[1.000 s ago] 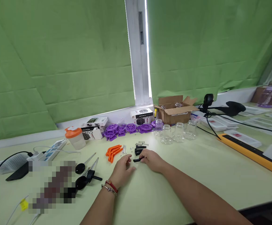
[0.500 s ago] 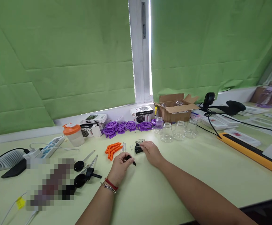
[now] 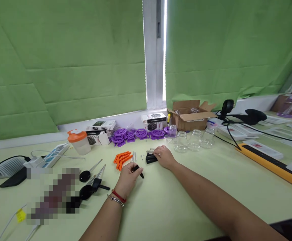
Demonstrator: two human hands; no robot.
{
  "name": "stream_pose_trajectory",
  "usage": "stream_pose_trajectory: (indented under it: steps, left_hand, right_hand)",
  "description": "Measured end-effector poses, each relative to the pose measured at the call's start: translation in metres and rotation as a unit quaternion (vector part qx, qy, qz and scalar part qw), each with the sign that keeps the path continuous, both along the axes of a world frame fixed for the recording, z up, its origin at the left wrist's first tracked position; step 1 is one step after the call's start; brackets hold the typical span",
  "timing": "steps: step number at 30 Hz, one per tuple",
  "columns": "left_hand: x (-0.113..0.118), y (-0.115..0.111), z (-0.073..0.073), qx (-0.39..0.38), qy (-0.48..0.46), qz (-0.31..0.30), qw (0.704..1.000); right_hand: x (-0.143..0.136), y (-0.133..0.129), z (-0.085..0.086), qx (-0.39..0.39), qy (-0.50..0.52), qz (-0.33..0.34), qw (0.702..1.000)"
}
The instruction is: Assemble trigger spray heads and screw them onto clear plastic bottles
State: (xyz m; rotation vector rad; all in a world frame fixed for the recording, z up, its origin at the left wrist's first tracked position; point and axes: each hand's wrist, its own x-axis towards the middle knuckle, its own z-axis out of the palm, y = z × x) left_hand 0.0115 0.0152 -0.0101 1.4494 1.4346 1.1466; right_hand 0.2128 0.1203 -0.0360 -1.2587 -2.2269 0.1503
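Fingers of the left hand (image 3: 130,174) (wrist banded) around a black part (image 3: 138,170).

On the front of the lower white box (image 3: 99,138) at the far left, the large dark letters "CU" can be read; what follows them cannot be made out with certainty. Smaller red lettering is also printed there, but is too small to be read. On the white box (image 3: 154,121) at the far middle, pale print on a black band and red print on the front are seen, both illegible. On the open cardboard box (image 3: 191,123), to the right of it, a line of small print is carried, likewise unreadable.
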Motion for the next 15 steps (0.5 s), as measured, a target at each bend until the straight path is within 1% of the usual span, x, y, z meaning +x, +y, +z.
stream_pose_trajectory:
  steps: [5, 11, 13, 15]
  left_hand:
    - [0.0024, 0.0013, -0.0028, -0.005, 0.011, -0.017, 1.0]
    - [0.0006, 0.0034, -0.0053, -0.008, 0.012, -0.015, 1.0]
    - [0.0001, 0.0038, -0.0067, -0.007, 0.01, -0.016, 1.0]
    - [-0.0004, 0.0043, -0.0083, -0.007, 0.007, -0.018, 1.0]
  right_hand:
    - [0.0015, -0.0001, -0.0029, -0.016, 0.006, 0.003, 1.0]
    - [0.0004, 0.0018, -0.0025, -0.034, 0.026, 0.025, 0.999]
    - [0.0013, 0.0029, -0.0012, -0.034, 0.043, 0.009, 0.998]
    - [0.0029, 0.005, 0.0012, -0.038, 0.057, -0.021, 0.997]
